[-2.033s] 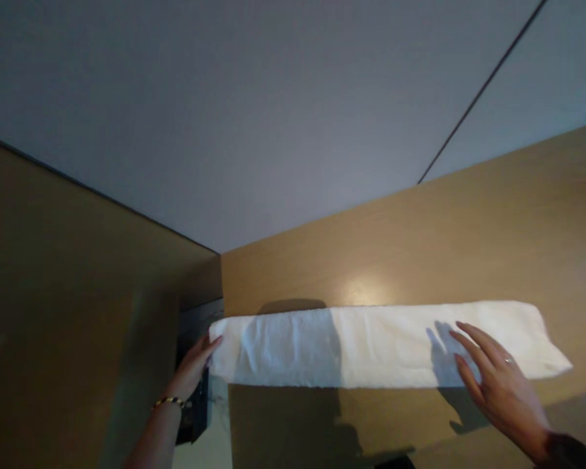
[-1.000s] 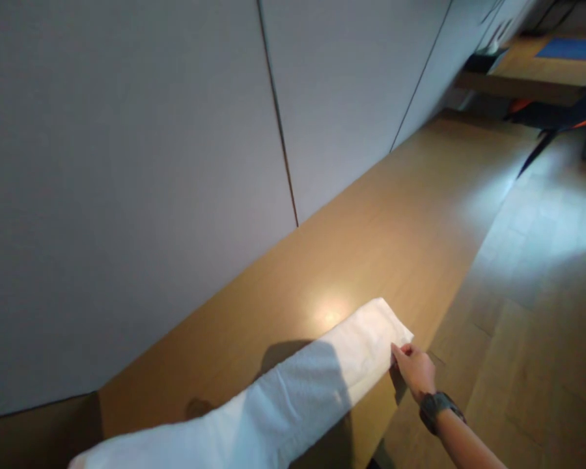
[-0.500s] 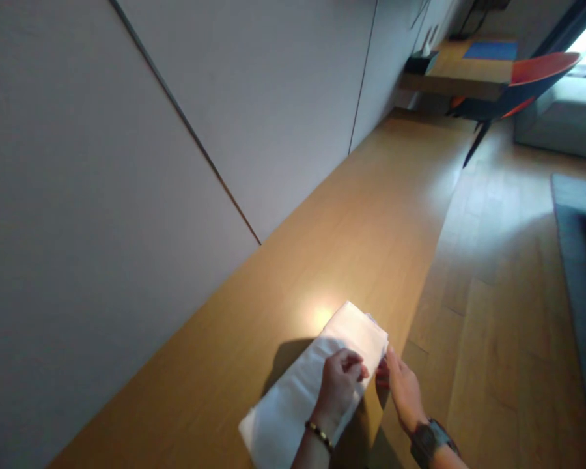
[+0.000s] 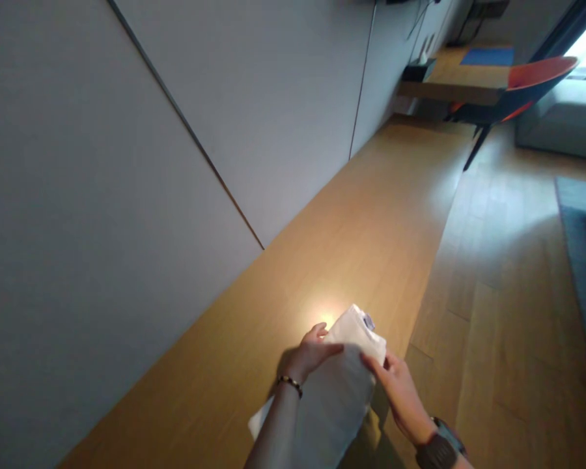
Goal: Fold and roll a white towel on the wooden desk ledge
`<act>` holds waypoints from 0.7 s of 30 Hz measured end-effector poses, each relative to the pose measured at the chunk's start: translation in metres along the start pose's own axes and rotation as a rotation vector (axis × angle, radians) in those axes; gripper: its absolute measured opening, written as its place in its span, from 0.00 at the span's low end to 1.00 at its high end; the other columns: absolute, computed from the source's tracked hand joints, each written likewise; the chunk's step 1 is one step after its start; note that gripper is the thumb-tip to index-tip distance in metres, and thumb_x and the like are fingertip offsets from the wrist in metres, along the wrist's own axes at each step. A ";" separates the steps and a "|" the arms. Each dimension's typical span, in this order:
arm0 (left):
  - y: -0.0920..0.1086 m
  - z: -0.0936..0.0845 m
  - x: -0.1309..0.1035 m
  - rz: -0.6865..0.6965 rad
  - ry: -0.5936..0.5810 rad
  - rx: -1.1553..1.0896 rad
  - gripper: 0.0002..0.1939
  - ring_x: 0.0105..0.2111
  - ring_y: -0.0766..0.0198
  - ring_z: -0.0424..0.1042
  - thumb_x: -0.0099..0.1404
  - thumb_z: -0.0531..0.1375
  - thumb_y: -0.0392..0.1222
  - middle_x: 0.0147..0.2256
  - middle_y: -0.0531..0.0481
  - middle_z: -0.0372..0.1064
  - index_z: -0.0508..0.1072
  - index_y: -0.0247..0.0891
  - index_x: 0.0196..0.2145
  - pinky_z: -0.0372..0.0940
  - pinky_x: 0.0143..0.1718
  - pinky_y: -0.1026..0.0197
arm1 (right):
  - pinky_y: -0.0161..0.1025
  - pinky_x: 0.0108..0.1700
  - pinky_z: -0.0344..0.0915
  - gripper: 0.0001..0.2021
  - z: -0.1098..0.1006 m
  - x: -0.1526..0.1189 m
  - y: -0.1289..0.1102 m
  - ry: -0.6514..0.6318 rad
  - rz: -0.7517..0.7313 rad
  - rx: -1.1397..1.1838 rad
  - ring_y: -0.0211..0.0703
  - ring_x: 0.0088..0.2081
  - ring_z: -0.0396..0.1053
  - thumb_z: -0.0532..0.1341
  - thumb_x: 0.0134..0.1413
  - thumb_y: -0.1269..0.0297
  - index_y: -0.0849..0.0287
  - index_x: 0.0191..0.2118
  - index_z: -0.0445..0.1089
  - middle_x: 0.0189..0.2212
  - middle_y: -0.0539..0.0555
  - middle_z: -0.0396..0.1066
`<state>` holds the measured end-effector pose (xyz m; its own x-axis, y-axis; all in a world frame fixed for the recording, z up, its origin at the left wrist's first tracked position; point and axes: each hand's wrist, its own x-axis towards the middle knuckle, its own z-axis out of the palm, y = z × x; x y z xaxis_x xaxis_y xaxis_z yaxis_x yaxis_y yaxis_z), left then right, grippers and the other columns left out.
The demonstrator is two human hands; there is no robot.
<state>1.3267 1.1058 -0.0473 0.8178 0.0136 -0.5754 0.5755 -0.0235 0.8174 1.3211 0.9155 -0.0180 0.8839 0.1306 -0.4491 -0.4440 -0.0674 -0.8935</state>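
Two hands met on one soft thing: a white folded towel point(image 4: 339, 384) that lay on the long wooden worktop point(image 4: 371, 221), close to its front edge and right under you. You could judge it light and limp, a cloth with no stiffness of its own, likely to sag or slide open wherever it was not supported, though not fragile and not slippery against the wood. The best hold looked to be at the far folded end, where the layers stacked thick and a small tag showed, with fingers wrapped over the edges so the layers stayed together. Your left hand point(image 4: 310, 352) was curled over the towel's left edge near that far end, fingers bent and pressing on the cloth, a bracelet point(image 4: 290, 384) on its wrist. Your right hand point(image 4: 395, 391) came at the right edge, partly open, fingertips touching the cloth beside the fold; whether the thumb pinched under it you could not tell. So the towel sat between your two hands, its near end running back toward your forearms. A bright spot of light fell on the worktop just beyond the towel. A grey panelled wall point(image 4: 127, 163) rose behind the worktop, and an orange chair point(image 4: 522, 85) stood well apart on the wooden floor point(image 4: 508, 312).
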 end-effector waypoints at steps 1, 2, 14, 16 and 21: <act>0.010 -0.011 -0.007 0.047 -0.091 -0.130 0.48 0.54 0.49 0.69 0.46 0.71 0.51 0.60 0.32 0.63 0.61 0.32 0.61 0.65 0.53 0.55 | 0.43 0.47 0.71 0.31 0.000 -0.007 -0.017 -0.083 -0.082 -0.004 0.57 0.46 0.72 0.66 0.46 0.42 0.65 0.48 0.73 0.44 0.60 0.76; 0.022 -0.023 -0.016 0.103 -0.182 -0.226 0.47 0.54 0.49 0.69 0.44 0.72 0.51 0.59 0.33 0.65 0.63 0.33 0.60 0.65 0.53 0.55 | 0.43 0.48 0.71 0.29 0.000 -0.013 -0.035 -0.176 -0.166 -0.009 0.56 0.49 0.71 0.66 0.49 0.43 0.63 0.49 0.73 0.47 0.60 0.74; 0.196 -0.054 -0.165 0.760 0.058 0.238 0.14 0.48 0.58 0.75 0.59 0.65 0.43 0.46 0.48 0.78 0.80 0.39 0.43 0.61 0.61 0.51 | 0.40 0.53 0.71 0.12 -0.019 -0.060 -0.189 -0.329 -1.038 -0.221 0.46 0.49 0.73 0.63 0.62 0.58 0.49 0.51 0.73 0.48 0.53 0.75; 0.163 -0.040 -0.164 0.810 0.082 0.302 0.12 0.54 0.58 0.71 0.62 0.63 0.42 0.49 0.49 0.76 0.80 0.43 0.44 0.53 0.66 0.49 | 0.45 0.61 0.65 0.12 -0.034 -0.064 -0.156 -0.303 -1.101 -0.358 0.47 0.54 0.70 0.61 0.63 0.63 0.49 0.51 0.72 0.51 0.52 0.73; 0.008 -0.007 -0.129 0.627 0.140 0.492 0.12 0.63 0.54 0.60 0.66 0.58 0.47 0.55 0.48 0.71 0.80 0.47 0.42 0.54 0.66 0.46 | 0.45 0.59 0.66 0.18 -0.060 -0.055 0.017 -0.136 -1.120 -0.668 0.48 0.58 0.66 0.55 0.60 0.73 0.54 0.53 0.71 0.55 0.55 0.69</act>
<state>1.2258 1.1109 0.0337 0.9995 -0.0241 0.0211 -0.0304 -0.5052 0.8624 1.2735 0.8477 -0.0085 0.6843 0.5309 0.4998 0.7095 -0.3268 -0.6243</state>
